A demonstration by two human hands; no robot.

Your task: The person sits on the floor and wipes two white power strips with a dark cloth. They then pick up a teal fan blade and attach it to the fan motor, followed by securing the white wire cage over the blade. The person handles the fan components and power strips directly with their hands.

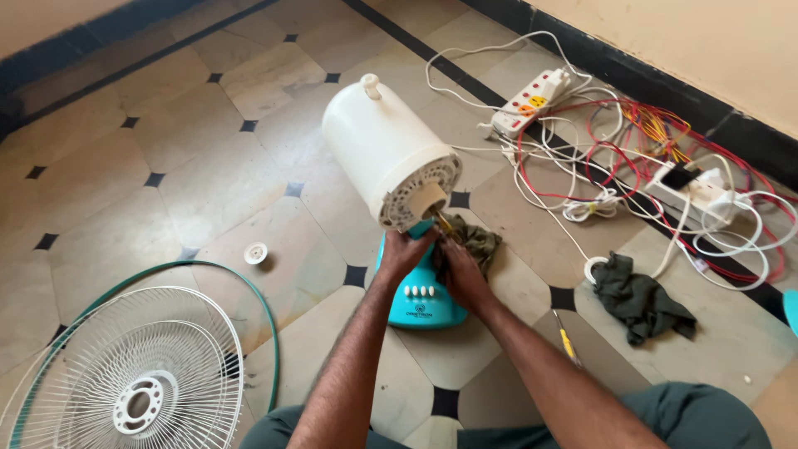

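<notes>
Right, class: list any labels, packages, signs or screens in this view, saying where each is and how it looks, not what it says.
Printed label: small white lettering on the teal fan base, below a row of white buttons.
Phone: dark, blank screen, lying on a white block among the cables at right.

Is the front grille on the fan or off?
Off. The white wire grille lies flat on the floor tiles, apart from the white motor housing.

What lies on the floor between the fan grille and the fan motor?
In the head view, a small white round cap lies on the tiles between the grille and the motor. The rest is bare floor.
</notes>
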